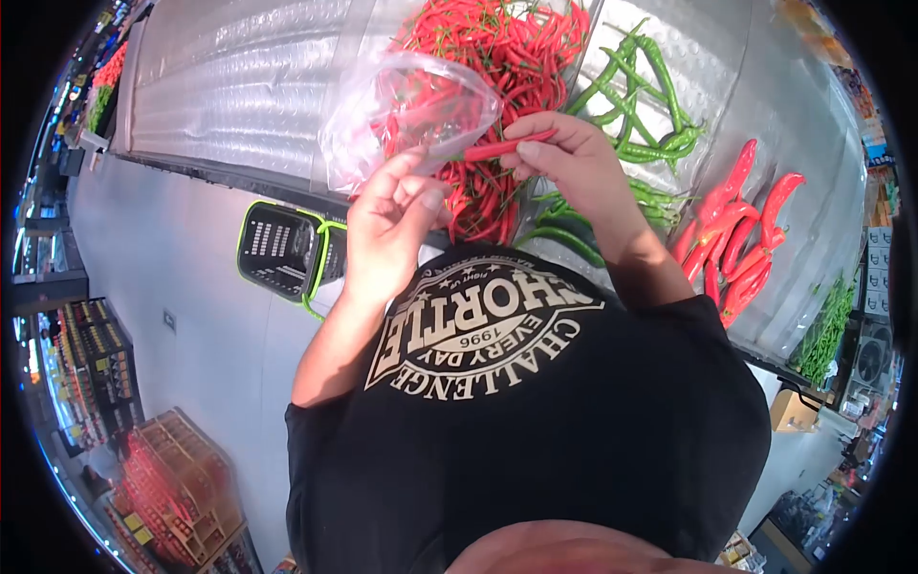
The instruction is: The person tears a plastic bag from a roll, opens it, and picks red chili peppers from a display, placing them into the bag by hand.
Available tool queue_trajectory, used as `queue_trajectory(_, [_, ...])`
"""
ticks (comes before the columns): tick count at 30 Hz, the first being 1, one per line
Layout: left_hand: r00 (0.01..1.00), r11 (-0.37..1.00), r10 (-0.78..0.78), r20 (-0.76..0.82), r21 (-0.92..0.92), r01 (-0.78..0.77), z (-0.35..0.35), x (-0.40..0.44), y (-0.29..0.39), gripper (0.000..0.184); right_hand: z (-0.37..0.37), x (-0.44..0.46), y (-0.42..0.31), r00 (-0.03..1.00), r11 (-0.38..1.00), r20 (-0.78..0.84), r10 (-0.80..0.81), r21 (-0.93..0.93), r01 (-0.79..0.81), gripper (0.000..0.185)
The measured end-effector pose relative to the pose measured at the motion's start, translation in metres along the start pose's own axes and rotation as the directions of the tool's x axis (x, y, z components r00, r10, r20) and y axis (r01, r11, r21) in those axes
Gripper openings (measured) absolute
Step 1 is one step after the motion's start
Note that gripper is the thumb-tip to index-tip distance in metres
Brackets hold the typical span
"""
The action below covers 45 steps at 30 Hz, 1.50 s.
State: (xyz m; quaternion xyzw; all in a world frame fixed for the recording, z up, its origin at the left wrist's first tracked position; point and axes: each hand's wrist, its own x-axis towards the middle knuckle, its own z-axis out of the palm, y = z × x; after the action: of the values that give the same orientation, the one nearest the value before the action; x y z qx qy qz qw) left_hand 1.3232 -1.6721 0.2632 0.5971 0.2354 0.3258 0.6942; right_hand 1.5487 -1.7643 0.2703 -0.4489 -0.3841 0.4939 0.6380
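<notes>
Red chili pepper (495, 150) lies pinched between the right hand's (569, 158) thumb and fingers, above a heap of thin red chilies (521, 57). The left hand (390, 215) is by its stem end and the clear plastic bag (435, 100) — fingers bent (whether they grip anything, I cannot tell). Long green peppers (660, 72) lie right of the heap.

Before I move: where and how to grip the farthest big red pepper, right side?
I'd pinch the farthest big red pepper across its far end, from above: that end juts clear, while its near part crowds the other big red peppers.
</notes>
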Motion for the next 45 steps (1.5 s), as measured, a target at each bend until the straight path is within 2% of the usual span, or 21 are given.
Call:
queue_trajectory(2, [1.0, 1.0, 0.011, -0.01, 0.02, -0.011, 0.001, -0.001, 0.0, 0.035, 0.013, -0.008, 0.0, 0.999, 0.998, 0.034, 0.027, -0.065, -0.025, 0.022])
queue_trajectory(5, [0.997, 0.999, 0.033, -0.07, 0.011, -0.032, 0.002, -0.003, -0.003, 0.014, 0.016, -0.01, 0.006, 0.996, 0.996, 0.074, 0.047, -0.078, -0.041, 0.022])
queue_trajectory(8, [0.992, 0.994, 0.104, -0.072, 0.031, -0.101, -0.007, -0.004, -0.011, 0.012, 0.017, -0.01, 0.01, 0.995, 0.996, 0.077, 0.058, -0.076, -0.052, 0.021])
queue_trajectory(10, [0.986, 0.991, 0.134, -0.103, 0.042, -0.13, -0.006, -0.004, -0.009, 0.012, 0.015, -0.009, 0.013, 0.996, 0.996, 0.055, 0.066, -0.065, -0.062, 0.02])
queue_trajectory(14, [0.964, 0.978, 0.207, -0.167, 0.072, -0.198, -0.001, -0.006, -0.008, 0.011, 0.013, -0.009, 0.015, 1.0, 0.992, -0.001, -0.031, -0.119, 0.03, 0.013])
queue_trajectory(17, [0.96, 0.982, 0.185, -0.211, 0.088, -0.17, 0.001, -0.005, -0.007, 0.01, 0.013, -0.008, 0.018, 0.993, 0.982, -0.05, -0.103, -0.165, 0.094, 0.01])
queue_trajectory(21, [0.958, 0.978, 0.21, -0.196, 0.056, -0.203, -0.002, -0.004, -0.007, 0.011, 0.01, -0.007, 0.021, 0.982, 0.972, -0.058, -0.181, -0.16, 0.17, 0.009])
queue_trajectory(25, [0.961, 0.983, 0.184, -0.205, 0.058, -0.175, -0.004, -0.004, -0.007, 0.011, 0.012, -0.007, 0.019, 0.983, 0.973, -0.055, -0.173, -0.163, 0.162, 0.009])
queue_trajectory(27, [0.963, 0.984, 0.179, -0.203, 0.058, -0.17, -0.004, -0.003, -0.008, 0.011, 0.015, -0.007, 0.015, 0.99, 0.988, -0.082, -0.116, -0.112, 0.107, 0.009])
queue_trajectory(32, [0.978, 0.991, 0.133, -0.158, 0.021, -0.131, -0.006, -0.003, -0.011, 0.015, 0.011, -0.005, 0.014, 0.992, 0.988, -0.112, -0.061, -0.147, 0.044, 0.01])
queue_trajectory(34, [0.977, 0.988, 0.152, -0.152, 0.002, -0.153, -0.007, -0.002, -0.012, 0.02, 0.001, 0.002, 0.015, 0.981, 0.982, -0.144, -0.127, -0.156, 0.104, 0.01])
queue_trajectory(36, [0.969, 0.978, 0.17, -0.181, -0.091, -0.188, -0.005, -0.002, -0.009, 0.024, -0.005, 0.012, 0.012, 0.972, 0.978, -0.169, -0.166, -0.154, 0.14, 0.01])
queue_trajectory(38, [0.968, 0.977, 0.161, -0.194, -0.106, -0.184, -0.006, -0.004, -0.008, 0.026, -0.009, 0.023, 0.009, 0.922, 0.953, -0.254, -0.293, -0.156, 0.26, 0.01])
queue_trajectory(40, [0.968, 0.975, 0.156, -0.199, -0.124, -0.183, -0.007, -0.004, -0.008, 0.028, -0.01, 0.036, 0.009, 0.905, 0.938, -0.252, -0.342, -0.147, 0.314, 0.012])
queue_trajectory(42, [0.971, 0.975, 0.173, -0.166, -0.108, -0.192, -0.008, -0.004, -0.012, 0.025, -0.004, 0.046, 0.005, 0.912, 0.911, -0.207, -0.354, -0.299, 0.285, 0.015])
queue_trajectory(43, [0.971, 0.974, 0.178, -0.159, -0.111, -0.196, -0.008, -0.004, -0.014, 0.025, -0.008, 0.054, 0.01, 0.943, 0.836, -0.103, -0.317, -0.5, 0.227, 0.021])
queue_trajectory(44, [0.971, 0.974, 0.182, -0.153, -0.105, -0.199, -0.008, -0.004, -0.015, 0.024, -0.007, 0.058, 0.008, 0.94, 0.833, -0.106, -0.323, -0.504, 0.229, 0.021])
queue_trajectory(45, [0.971, 0.974, 0.187, -0.15, -0.096, -0.203, -0.008, -0.005, -0.015, 0.023, -0.005, 0.06, 0.005, 0.914, 0.654, -0.002, -0.406, -0.7, 0.289, 0.024])
